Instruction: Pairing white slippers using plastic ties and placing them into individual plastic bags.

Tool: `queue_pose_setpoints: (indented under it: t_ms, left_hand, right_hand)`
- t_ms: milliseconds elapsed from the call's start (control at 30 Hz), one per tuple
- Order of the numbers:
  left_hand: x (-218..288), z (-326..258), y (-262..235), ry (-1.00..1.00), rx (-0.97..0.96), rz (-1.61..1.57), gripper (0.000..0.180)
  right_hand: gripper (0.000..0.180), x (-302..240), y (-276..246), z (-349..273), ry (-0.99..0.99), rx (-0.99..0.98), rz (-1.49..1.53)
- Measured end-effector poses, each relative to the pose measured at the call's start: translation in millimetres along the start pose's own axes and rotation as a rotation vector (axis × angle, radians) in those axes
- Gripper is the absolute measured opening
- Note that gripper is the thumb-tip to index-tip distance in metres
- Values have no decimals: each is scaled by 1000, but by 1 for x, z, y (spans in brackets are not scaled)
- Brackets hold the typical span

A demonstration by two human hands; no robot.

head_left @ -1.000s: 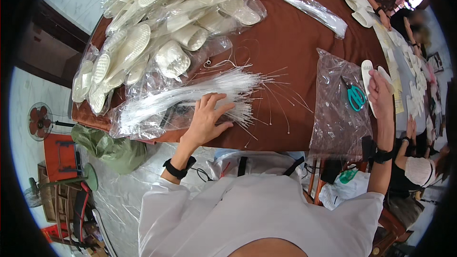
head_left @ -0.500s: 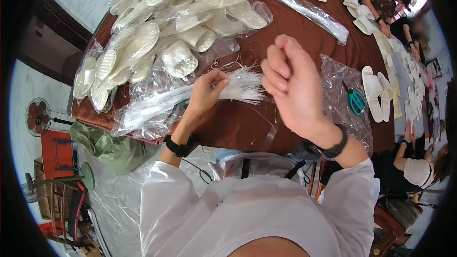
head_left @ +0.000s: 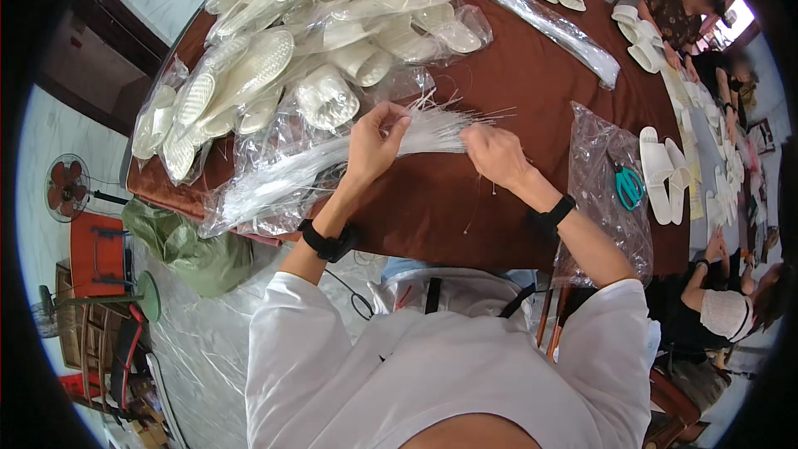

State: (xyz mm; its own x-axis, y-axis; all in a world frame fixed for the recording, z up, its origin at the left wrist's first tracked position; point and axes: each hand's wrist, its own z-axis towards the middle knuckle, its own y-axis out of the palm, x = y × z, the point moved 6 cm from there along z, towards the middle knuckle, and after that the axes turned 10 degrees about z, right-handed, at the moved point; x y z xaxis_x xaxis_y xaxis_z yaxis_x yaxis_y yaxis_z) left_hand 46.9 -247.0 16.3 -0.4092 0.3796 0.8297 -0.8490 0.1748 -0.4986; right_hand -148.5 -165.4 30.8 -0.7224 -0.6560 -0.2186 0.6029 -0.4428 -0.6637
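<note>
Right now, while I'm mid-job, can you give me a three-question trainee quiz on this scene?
1. Which is nearer the bagged slippers: the left hand or the right hand?
2. True or false: the nearer teal-handled scissors lie left of the loose slipper pair beside them.
3. What colour is the strand bundle by the hands? A) black B) whitish C) red

Key: 1. The left hand. 2. True. 3. B.

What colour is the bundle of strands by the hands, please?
The bundle is translucent white, shown best in the head view.
</note>
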Motion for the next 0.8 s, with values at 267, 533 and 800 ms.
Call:
queue_pose_setpoints:
  t_ms: [267,533,800]
  left_hand:
    - [18,-13,-7,36,98,37,13]
    - [95,-105,29,595,30,362,41]
    - [70,-168,90,586,-221,327,28]
  right_hand:
    - [10,19,21,-7,51,-260,-119]
    - [12,85,8,-38,827,-242,-230]
    - [12,87,5,-38,857,-177,-147]
